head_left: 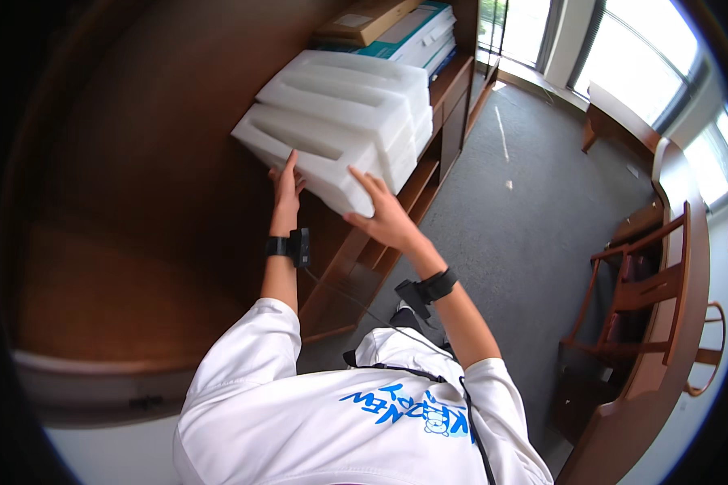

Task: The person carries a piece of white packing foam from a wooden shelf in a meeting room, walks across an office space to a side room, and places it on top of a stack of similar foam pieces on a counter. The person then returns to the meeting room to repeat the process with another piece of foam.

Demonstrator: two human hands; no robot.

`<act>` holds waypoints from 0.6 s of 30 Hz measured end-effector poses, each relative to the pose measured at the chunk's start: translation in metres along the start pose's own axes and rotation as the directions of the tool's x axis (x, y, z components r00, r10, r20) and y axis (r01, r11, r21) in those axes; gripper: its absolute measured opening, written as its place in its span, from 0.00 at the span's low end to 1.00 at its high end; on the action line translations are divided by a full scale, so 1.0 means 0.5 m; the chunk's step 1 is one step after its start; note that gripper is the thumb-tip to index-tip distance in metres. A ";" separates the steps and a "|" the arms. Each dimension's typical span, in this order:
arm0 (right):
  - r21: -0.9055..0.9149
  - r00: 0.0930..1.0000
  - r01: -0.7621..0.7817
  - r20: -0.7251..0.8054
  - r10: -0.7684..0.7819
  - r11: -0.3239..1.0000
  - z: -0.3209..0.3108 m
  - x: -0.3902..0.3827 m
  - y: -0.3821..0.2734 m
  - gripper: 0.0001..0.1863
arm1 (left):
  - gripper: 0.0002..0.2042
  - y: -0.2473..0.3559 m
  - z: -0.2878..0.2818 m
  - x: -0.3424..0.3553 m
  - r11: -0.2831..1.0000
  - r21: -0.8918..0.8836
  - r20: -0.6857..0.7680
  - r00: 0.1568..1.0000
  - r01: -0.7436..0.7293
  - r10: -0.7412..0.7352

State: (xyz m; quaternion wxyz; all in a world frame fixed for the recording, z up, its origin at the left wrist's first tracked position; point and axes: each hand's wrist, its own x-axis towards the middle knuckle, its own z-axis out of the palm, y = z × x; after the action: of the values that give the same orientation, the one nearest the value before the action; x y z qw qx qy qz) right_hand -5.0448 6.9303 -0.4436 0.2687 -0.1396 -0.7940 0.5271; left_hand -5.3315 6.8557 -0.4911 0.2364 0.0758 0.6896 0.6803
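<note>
Both hands, left hand (285, 184) and right hand (386, 212), grip the foam stack (340, 121) at twelve o'clock, partly resting on the shelf (453, 85), not fully seated.

white short-sleeved shirt (299, 420) with blue print; 2 black wrist bands (438, 284) carrying small black devices; thin black cable.

Foam inserts (340, 113) on shelf (449, 89), boxes (396, 28) behind
</note>
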 end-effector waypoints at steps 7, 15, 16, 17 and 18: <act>0.079 0.996 -0.069 0.055 0.065 0.995 0.017 -0.074 -0.067 0.48 | 0.46 0.034 -0.020 -0.159 0.976 -0.192 -0.047 0.994 -0.104 0.097; 0.298 0.914 0.000 -0.386 0.121 0.954 -0.097 -0.458 -0.123 0.54 | 0.45 0.054 0.144 -0.595 0.712 -0.248 0.244 0.669 -0.657 0.702; 0.267 0.863 0.018 -0.491 0.119 0.964 -0.106 -0.524 -0.140 0.55 | 0.45 0.042 0.179 -0.650 0.664 -0.332 0.315 0.585 -0.670 0.747; 0.249 0.830 -0.007 -0.539 0.144 0.968 -0.110 -0.588 -0.153 0.55 | 0.46 0.021 0.206 -0.710 0.615 -0.417 0.361 0.499 -0.669 0.788; 0.248 0.721 0.027 -0.676 0.153 0.968 -0.118 -0.656 -0.169 0.56 | 0.47 -0.006 0.235 -0.777 0.621 -0.464 0.425 0.456 -0.632 0.782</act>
State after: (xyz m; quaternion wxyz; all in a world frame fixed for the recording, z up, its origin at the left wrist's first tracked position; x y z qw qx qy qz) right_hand -4.7381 6.7755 -0.4405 0.5411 -0.3193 -0.5619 0.5381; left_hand -4.9398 6.7960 -0.4028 0.1386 0.5357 0.3953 0.7331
